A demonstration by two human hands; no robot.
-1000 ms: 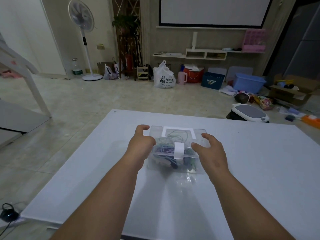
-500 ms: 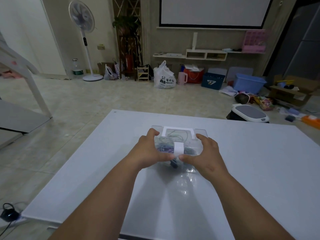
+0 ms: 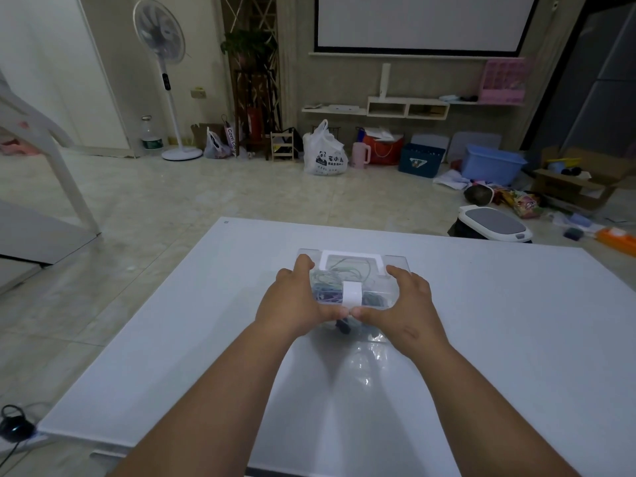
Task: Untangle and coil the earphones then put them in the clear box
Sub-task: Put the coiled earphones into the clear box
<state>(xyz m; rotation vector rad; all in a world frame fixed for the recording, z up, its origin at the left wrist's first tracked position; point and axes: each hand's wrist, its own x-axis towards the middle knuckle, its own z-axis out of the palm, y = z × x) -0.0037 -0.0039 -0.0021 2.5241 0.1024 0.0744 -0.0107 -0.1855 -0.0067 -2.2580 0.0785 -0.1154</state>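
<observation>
both hands moved in off the box sides, thumbs now meeting under the white latch up front

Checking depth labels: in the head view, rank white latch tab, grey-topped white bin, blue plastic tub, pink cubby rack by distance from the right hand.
1. White latch tab on the clear box, just left of the right hand.
2. Grey-topped white bin, floor beyond the table's far right edge.
3. Blue plastic tub, farther back on the floor.
4. Pink cubby rack, on the back-wall shelf.

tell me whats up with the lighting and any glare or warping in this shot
Head view: dim, bluish room light; glare patches on the white tabletop just in front of the clear plastic box; wide-angle bending curves the white door frame at left; forearm edges look soft.
</observation>
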